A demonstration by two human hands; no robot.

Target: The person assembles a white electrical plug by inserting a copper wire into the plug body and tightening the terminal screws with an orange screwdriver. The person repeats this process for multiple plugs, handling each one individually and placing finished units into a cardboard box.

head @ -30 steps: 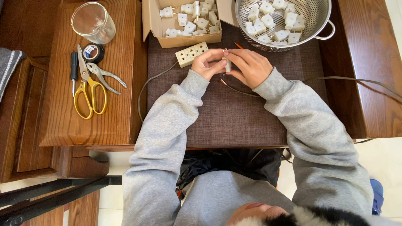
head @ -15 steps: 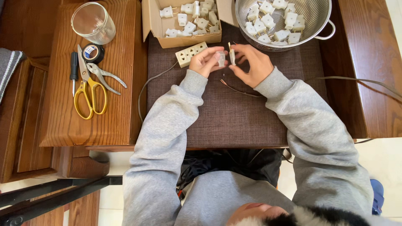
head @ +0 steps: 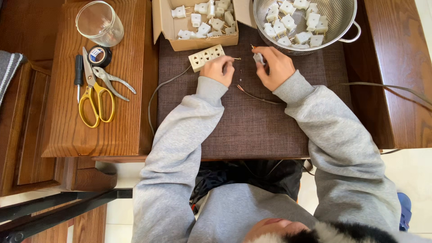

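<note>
Left hand (head: 219,68) pinching a thin metal pin (head: 236,58), beside a white power strip (head: 206,57). Right hand (head: 275,66) closed on a small white plug (head: 258,57). More white plugs heaped in cardboard box (head: 167,28) and steel colander (head: 338,24). Glass jar (head: 100,22) apart, left.

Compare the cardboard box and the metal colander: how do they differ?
The cardboard box is brown, rectangular and open-flapped; the metal colander is round, shiny, perforated, with a handle. The box sits above the left hand, the colander above the right hand. Both hold white plugs.
</note>
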